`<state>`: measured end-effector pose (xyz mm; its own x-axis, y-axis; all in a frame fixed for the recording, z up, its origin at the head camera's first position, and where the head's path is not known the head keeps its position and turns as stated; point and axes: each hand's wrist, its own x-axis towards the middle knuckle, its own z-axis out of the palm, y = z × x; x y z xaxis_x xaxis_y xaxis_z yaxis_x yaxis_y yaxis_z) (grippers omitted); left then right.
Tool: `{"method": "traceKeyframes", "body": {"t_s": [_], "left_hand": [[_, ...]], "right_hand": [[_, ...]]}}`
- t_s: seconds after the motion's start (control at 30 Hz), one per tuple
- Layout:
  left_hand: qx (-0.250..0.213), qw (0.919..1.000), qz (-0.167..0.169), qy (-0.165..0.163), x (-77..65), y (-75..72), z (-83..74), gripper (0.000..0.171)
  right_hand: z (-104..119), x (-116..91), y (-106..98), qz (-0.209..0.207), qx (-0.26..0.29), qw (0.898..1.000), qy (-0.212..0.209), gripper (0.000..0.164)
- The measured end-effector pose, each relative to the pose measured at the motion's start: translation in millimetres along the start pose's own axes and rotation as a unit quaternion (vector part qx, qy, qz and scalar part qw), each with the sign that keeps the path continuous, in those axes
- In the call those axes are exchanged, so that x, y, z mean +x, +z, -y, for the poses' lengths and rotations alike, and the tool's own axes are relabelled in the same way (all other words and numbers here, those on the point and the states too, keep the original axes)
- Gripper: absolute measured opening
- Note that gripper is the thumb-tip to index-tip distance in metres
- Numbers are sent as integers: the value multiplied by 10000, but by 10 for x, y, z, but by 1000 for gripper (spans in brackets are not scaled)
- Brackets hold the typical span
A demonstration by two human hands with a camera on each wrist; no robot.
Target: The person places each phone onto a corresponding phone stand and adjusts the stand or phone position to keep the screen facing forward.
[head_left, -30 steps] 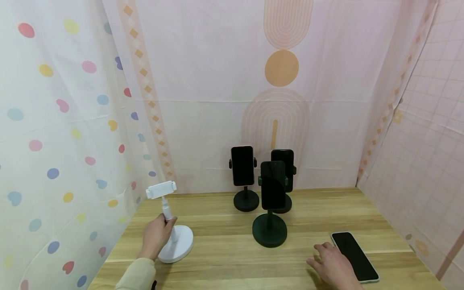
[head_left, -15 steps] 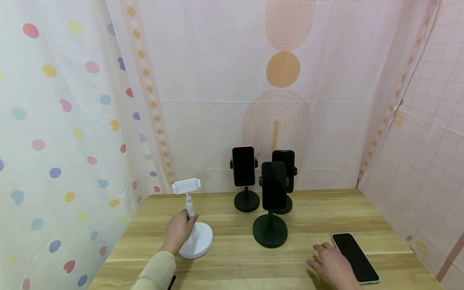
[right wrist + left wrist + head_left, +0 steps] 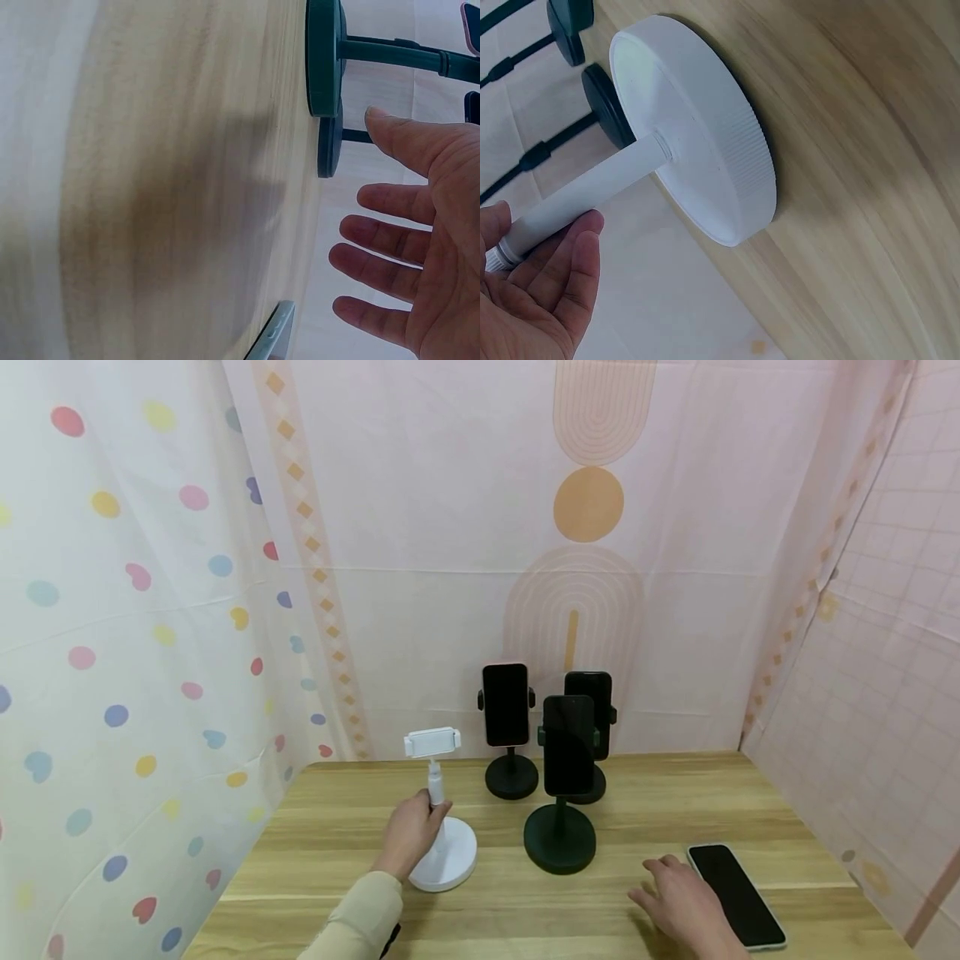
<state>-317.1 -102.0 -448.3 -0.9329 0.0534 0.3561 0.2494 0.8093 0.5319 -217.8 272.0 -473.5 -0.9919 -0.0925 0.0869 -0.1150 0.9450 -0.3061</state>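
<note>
My left hand (image 3: 411, 833) grips the pole of a white phone stand (image 3: 450, 858), left of centre on the table in the head view. Its clamp at the top carries no phone. The round base (image 3: 705, 135) is at the tabletop in the left wrist view; whether it touches the wood I cannot tell. Fingers and thumb of the left hand (image 3: 540, 292) curl about the pole. My right hand (image 3: 681, 902) holds nothing and hovers just left of a dark-screened phone (image 3: 738, 897) with a pale edge. In the right wrist view the fingers of that hand (image 3: 442, 232) are spread.
A dark green stand (image 3: 559, 839) holding a phone (image 3: 568, 745) is right of the white stand. Behind it are two black stands, one (image 3: 512, 777) to the left, one (image 3: 592, 785) partly hidden, each with a phone. Patterned curtains (image 3: 412, 568) enclose the wooden table (image 3: 525, 918).
My left hand has moved the white stand to the right, closer to the dark green one. The right hand stays almost still beside the phone on the table.
</note>
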Motion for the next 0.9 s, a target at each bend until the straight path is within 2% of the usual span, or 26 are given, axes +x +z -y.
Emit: {"method": "traceKeyframes", "body": {"t_s": [0.2,0.53,0.67,0.9], "left_hand": [[13,9999,-51,141,17,114,-111,25],[-20,9994,141,323,72,267,-316,26],[20,9992,94,395,88,320,-388,24],[-73,9995,83,301,100,406,-442,24]], "right_hand": [[32,22,2,-111,-33,9999,-11,47],[53,96,-22,-15,-24,10000,-8,46],[71,117,-41,13,5,10000,-42,46],[86,137,-48,-107,-63,9999,-87,45]]}}
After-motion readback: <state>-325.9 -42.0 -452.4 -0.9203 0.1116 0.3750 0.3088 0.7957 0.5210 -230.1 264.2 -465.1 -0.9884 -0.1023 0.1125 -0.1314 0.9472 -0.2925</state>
